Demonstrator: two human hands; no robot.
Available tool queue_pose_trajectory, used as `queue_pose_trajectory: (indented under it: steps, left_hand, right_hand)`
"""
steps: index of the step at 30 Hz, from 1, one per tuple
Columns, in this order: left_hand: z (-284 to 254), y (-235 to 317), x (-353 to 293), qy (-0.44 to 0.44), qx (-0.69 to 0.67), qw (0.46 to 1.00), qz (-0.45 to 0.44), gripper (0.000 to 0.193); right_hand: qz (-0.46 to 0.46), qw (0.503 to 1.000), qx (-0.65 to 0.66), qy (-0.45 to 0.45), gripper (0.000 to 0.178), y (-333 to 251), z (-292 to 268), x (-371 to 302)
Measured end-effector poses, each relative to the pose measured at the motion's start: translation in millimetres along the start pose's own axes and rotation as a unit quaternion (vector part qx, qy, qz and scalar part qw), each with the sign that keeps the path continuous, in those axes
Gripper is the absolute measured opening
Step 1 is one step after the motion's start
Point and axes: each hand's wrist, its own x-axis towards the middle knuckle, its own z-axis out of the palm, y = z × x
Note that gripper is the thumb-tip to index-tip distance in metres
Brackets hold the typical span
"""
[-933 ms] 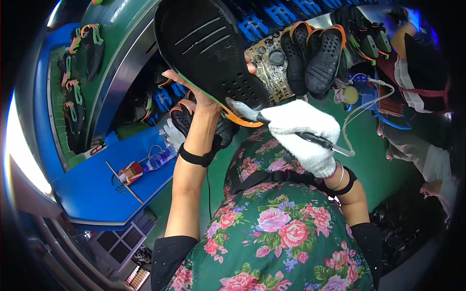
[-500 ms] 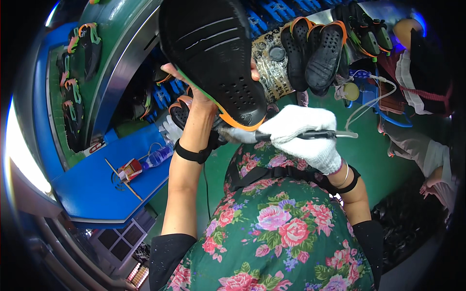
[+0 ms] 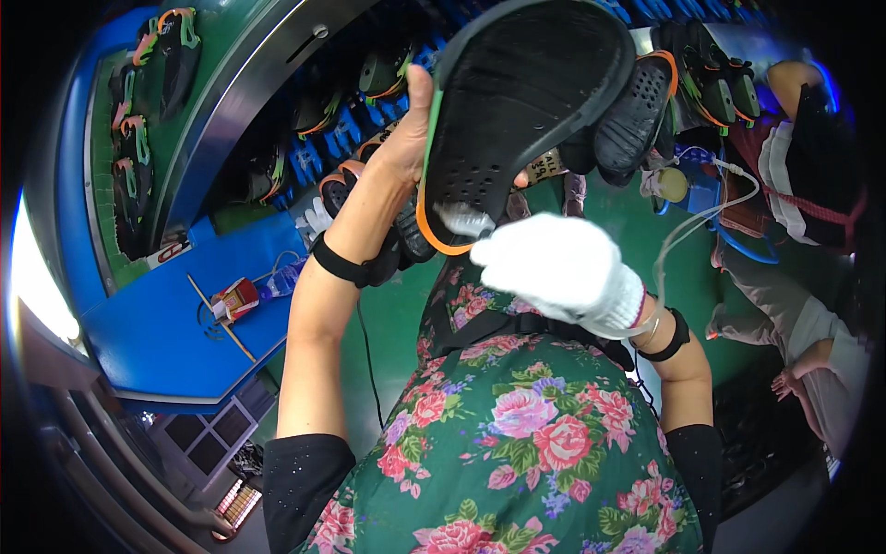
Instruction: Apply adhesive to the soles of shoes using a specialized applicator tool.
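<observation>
A large black shoe sole [image 3: 531, 78], edged in green and orange and pierced with small holes, is held up in front of me by my left hand [image 3: 404, 138]. The bare thumb stands up along the green edge, and fingertips show past the opposite side. My right hand [image 3: 554, 263], in a white knit glove, is closed around a brush. The brush's pale bristles [image 3: 461, 220] lie on the sole's inner face, at the orange-rimmed end below the holes. Most of the handle is hidden by the glove. A clear tube [image 3: 681, 231] runs from near the right wrist toward the back right.
Similar black soles [image 3: 637, 111] stand behind at the right; more shoe parts [image 3: 134, 166] sit on the green surface at far left. A blue table [image 3: 175, 346] carries a red carton [image 3: 235, 300], a bottle [image 3: 281, 280] and a stick. Another person's hand [image 3: 789, 383] shows at right.
The sole has shifted right and tilted in my left hand. The brush has gone from beside the orange rim onto the sole's inner face, and my right hand has turned, hiding the handle.
</observation>
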Motion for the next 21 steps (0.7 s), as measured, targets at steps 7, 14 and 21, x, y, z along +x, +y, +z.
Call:
queue_pose_trajectory:
  steps: [7, 14, 21]
  left_hand:
    - [1.8, 2.4, 3.2, 0.113, 0.073, 0.989, -0.065, 0.113]
    - [-9.2, -24.7, -7.3, 0.163, -0.125, 0.978, -0.025, 0.083]
    - [17.9, -77.7, -19.8, 0.225, -0.064, 0.969, 0.08, 0.06]
  right_hand:
    - [-0.014, 0.999, -0.039, 0.006, 0.033, 8.2, -5.1, 2.0]
    - [0.125, 0.965, 0.19, 0.128, 0.016, 10.7, -27.7, 3.0]
    - [0.076, 0.984, -0.024, 0.159, 0.025, 21.0, -45.4, 4.7]
